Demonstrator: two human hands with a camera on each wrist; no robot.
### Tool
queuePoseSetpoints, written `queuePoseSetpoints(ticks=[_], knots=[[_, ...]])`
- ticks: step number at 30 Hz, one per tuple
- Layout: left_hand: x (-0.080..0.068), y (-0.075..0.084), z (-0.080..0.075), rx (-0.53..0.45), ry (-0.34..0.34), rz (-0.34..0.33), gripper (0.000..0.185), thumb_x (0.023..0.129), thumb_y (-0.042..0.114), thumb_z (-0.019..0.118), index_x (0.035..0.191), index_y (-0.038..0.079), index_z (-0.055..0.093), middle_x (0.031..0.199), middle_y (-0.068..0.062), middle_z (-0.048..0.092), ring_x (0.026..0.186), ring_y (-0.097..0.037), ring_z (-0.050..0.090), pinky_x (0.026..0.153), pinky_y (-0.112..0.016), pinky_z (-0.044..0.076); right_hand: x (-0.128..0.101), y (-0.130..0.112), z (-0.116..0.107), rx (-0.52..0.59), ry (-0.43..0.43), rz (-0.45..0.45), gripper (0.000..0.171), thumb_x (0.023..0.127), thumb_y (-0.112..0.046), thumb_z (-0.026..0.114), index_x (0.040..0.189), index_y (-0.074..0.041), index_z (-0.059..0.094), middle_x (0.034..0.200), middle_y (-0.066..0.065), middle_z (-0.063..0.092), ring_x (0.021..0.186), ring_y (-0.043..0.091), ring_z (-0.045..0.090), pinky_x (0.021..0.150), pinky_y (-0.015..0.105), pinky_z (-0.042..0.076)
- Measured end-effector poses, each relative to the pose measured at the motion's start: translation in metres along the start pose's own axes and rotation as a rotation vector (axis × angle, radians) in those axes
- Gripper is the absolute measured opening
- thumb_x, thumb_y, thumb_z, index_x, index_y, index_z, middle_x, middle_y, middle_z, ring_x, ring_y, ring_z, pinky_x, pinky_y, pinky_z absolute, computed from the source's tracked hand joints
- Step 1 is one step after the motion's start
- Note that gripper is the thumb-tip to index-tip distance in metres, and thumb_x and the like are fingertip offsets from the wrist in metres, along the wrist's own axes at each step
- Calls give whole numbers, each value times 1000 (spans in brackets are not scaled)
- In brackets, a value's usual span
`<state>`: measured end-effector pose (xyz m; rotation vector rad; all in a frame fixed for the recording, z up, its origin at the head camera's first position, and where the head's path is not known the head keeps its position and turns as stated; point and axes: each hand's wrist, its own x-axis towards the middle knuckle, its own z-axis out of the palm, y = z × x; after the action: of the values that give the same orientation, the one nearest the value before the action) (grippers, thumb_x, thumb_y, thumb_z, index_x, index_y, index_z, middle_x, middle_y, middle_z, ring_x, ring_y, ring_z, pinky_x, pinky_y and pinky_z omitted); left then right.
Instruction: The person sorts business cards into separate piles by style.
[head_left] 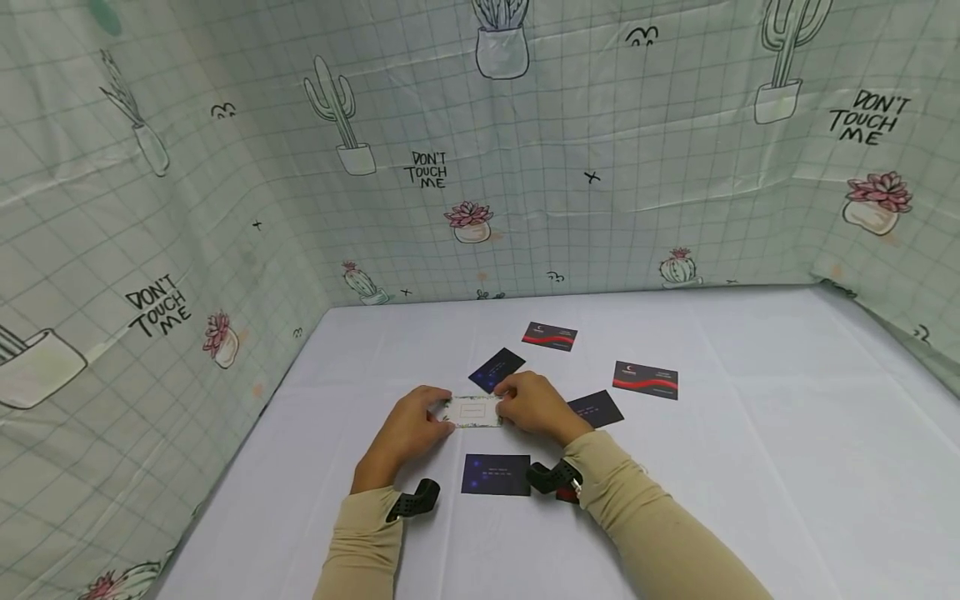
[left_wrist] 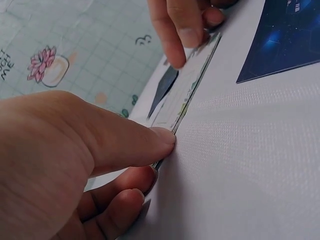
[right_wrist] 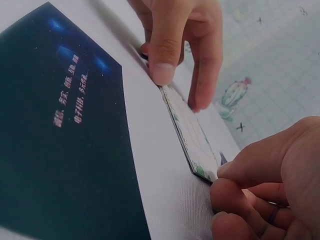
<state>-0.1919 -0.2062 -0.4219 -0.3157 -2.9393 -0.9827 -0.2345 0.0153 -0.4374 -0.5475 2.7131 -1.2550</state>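
A white card [head_left: 471,411] with a green leafy border lies lengthwise between both hands on the white tablecloth [head_left: 750,467]. My left hand [head_left: 442,413] pinches its left end, thumb on the near edge [left_wrist: 162,137]. My right hand [head_left: 504,406] pinches the right end with curled fingers [right_wrist: 235,197]. In the wrist views the card [left_wrist: 189,92] [right_wrist: 192,140] is tipped up slightly on its near edge. Whether it is one card or a thin stack is unclear.
Dark blue cards lie near me [head_left: 496,474], beyond the hands [head_left: 497,369] and under my right wrist [head_left: 597,408]. Two black cards with red stripes [head_left: 550,336] [head_left: 645,379] lie farther back. Cactus-print curtain walls [head_left: 187,250] close in the left, back and right sides.
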Motion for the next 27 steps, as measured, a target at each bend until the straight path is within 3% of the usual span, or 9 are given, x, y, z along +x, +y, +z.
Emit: queuePoseSetpoints(ticks=[7, 12, 19, 27], knots=[[0, -1, 0, -3, -3, -1, 45, 83, 6, 77, 127, 0, 66, 128, -13, 61, 76, -14, 54, 71, -32, 46, -1, 0, 0, 4, -6, 3, 27, 85, -10, 68, 110, -2, 73, 73, -1, 59, 59, 13, 53, 53, 26, 40], [0, -2, -1, -7, 5, 3, 46, 85, 9, 76, 128, 1, 66, 127, -13, 61, 78, -14, 55, 73, -33, 47, -3, -3, -2, 63, -36, 15, 25, 91, -12, 67, 113, -2, 71, 72, 0, 63, 56, 14, 56, 52, 27, 45], [2, -1, 1, 12, 55, -8, 40, 88, 13, 70, 127, 1, 67, 114, -14, 63, 80, -17, 55, 75, -36, 47, -7, -5, -10, 151, -70, 32, 24, 96, -16, 64, 115, -3, 71, 79, 3, 65, 60, 16, 60, 54, 29, 49], [5, 4, 5, -11, 110, 73, 33, 90, 10, 67, 121, -1, 69, 104, -14, 63, 78, -18, 54, 75, -37, 47, -15, 4, -32, 152, -38, 22, 28, 96, -15, 61, 118, -2, 69, 86, 6, 68, 67, 17, 65, 57, 30, 51]])
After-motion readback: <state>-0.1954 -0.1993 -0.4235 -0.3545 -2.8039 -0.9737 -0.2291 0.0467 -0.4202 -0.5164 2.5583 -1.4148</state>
